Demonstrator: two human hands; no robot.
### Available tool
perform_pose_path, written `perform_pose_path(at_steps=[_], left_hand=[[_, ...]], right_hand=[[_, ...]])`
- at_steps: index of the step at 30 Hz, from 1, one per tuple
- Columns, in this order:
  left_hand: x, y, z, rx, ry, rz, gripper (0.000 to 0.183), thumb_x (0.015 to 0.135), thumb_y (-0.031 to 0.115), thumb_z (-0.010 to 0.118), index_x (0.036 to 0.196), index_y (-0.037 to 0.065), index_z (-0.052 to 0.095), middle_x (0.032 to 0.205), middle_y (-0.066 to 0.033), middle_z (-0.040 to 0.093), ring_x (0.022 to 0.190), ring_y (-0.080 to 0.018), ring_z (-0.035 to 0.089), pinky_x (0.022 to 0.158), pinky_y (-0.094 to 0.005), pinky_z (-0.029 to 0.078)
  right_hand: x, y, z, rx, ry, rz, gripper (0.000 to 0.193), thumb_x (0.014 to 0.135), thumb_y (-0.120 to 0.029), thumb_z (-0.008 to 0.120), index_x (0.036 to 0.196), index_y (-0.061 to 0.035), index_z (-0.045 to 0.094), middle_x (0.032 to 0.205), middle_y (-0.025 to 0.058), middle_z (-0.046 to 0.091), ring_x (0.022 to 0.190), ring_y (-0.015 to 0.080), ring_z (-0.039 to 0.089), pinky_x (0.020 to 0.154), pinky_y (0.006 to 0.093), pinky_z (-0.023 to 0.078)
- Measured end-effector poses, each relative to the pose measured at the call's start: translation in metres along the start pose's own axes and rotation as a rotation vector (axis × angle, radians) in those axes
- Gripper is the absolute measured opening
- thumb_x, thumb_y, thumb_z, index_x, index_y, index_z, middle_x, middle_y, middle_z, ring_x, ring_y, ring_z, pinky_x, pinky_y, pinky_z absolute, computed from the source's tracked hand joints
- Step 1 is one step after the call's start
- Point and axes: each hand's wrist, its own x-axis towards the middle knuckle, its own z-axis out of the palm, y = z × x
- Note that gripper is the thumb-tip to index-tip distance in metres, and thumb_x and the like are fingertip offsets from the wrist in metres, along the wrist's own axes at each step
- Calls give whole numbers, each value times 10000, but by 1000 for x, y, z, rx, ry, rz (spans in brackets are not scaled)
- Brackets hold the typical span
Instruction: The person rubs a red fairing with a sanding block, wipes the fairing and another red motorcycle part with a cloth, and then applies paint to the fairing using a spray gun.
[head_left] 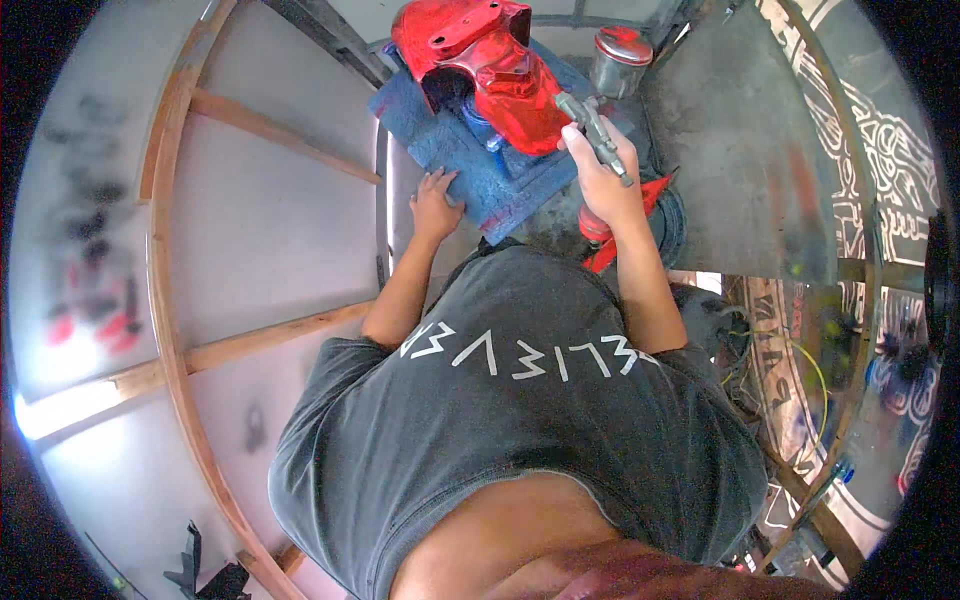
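My right hand (603,185) is closed round a grey metal spray gun (598,138). The gun's front end points up and left, close to the right edge of a glossy red moulded panel (515,85) with holes and a deep hollow. Under the panel a blue support (478,122) shows in part, standing on a blue-stained board (432,125). My left hand (437,207) lies at the board's near left edge with its fingers spread, holding nothing. Below my right wrist is a red rounded piece (594,224); I cannot tell whether it belongs to the gun.
A metal can (621,62) with a red-stained top stands behind the gun. Pointed red pieces (655,190) and a dark round rim (672,235) lie beside my right forearm. Pale panels with wooden battens (275,133) enclose the left; a grey sheet (735,150) borders the right.
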Motion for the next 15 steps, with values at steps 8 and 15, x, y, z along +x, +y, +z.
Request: perform_pose_path(at_steps=[8,15], left_hand=[[-34,36,-1,56,2,-82,785,806,478,820,1486,195,548,1650,-196,351,1539,-399,296,1143,-722,297],[-25,7,0,41,44,-69,1001,739,616,833,1540,145,463,1691,-179,273,1569,-386,228,1136,-767,258]], right_hand=[[8,-24,5,23,-204,69,233,1016,-216,656,1120,-15,715,785,19,642,722,96,555,655,307,468],[13,-18,24,33,-226,87,271,1017,-238,664,1192,-39,722,780,19,640,711,89,534,653,300,465]])
